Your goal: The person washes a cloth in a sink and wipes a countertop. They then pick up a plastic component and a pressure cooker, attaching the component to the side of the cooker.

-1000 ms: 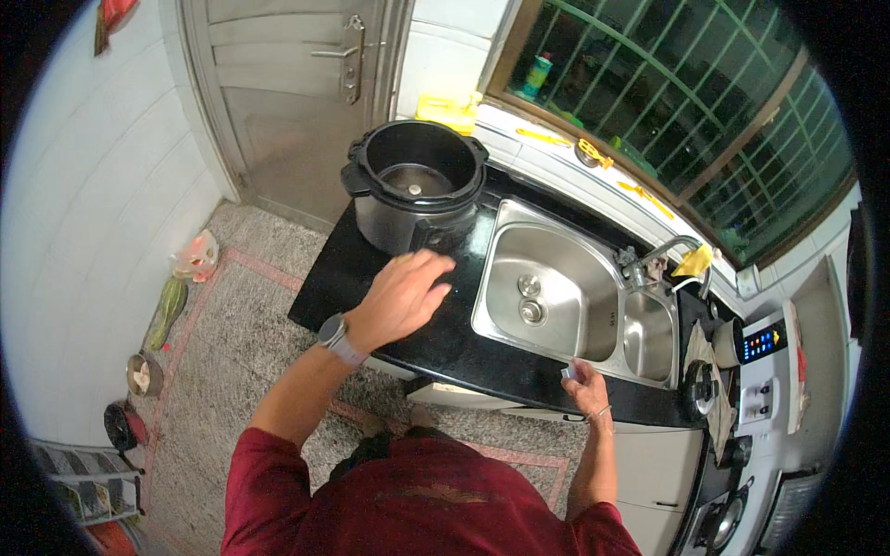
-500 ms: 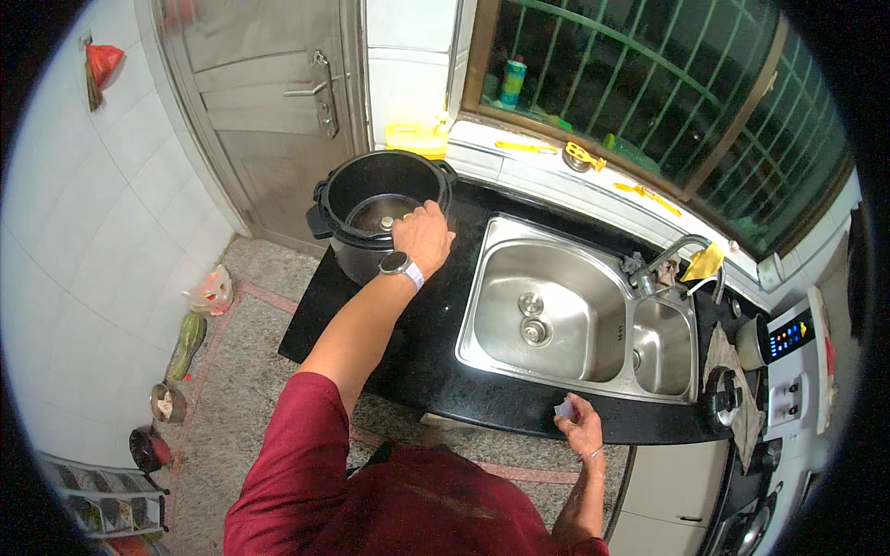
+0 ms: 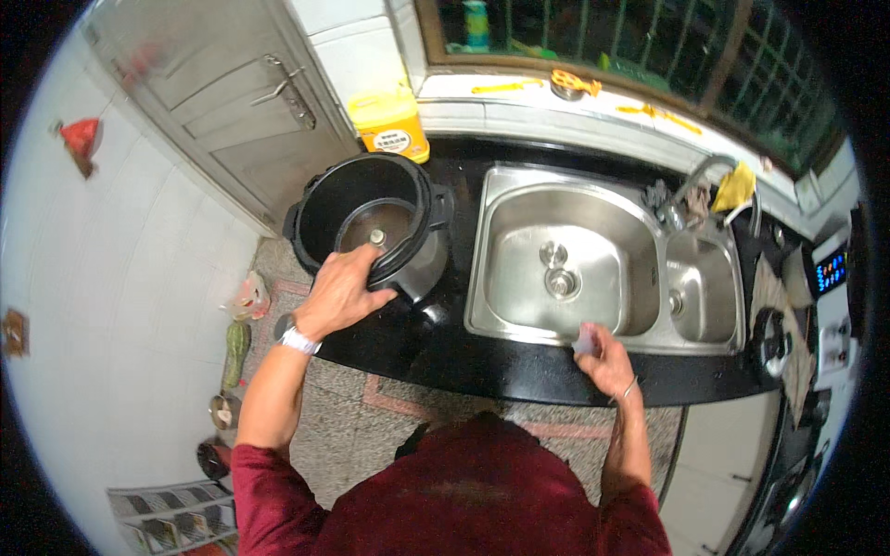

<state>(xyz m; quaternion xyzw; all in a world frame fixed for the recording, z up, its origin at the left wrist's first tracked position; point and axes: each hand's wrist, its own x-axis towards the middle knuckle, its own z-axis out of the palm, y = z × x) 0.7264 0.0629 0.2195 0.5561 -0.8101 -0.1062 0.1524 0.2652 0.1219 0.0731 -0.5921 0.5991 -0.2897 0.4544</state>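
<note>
A lidless electric pressure cooker, black inside with a silver button at the middle of its floor, stands on the black counter. Over its near rim are the fingers of my left hand, with the thumb outside the wall; they grip the rim. My right hand is above the front edge of the sink. Pinched between its thumb and fingers is a small, pale, translucent piece, whose kind I cannot make out.
Behind the cooker stands a yellow jug. A faucet with a yellow cloth is at the sink's back. Orange utensils lie on the sill. A black lid-like thing sits right of the sink. A green gourd lies on the floor.
My left hand has gone from the cooker's right rim to its near rim. My right hand still holds the pale piece near the sink's front edge. The view has shifted.
</note>
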